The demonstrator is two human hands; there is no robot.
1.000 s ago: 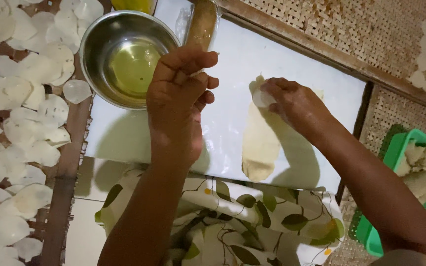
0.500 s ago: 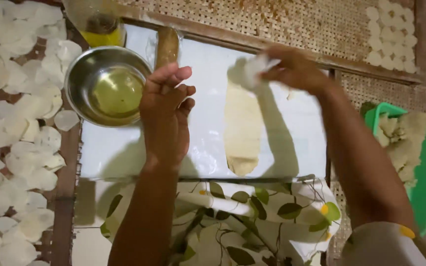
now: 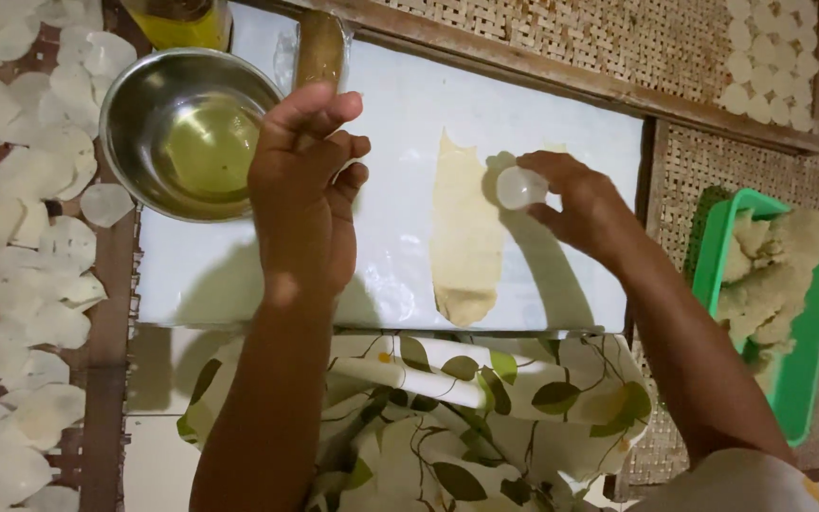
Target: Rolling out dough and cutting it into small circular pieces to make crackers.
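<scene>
Small round cutter (image 3: 520, 187) pinched in right hand (image 3: 588, 210) fingertips beside dough strip (image 3: 466, 237); left hand (image 3: 300, 190) half-curled, nothing gripped (hovering near oil bowl (image 3: 158, 114)).

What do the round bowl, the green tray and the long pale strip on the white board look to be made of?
Bowl: metal, likely stainless steel, going by its shiny reflective wall. Green tray: probably plastic, uniform bright colour with a smooth moulded rim. Pale strip: seemingly soft dough, matte cream, flattened with uneven edges. The right hand pinches a small translucent disc, material unclear.
</scene>
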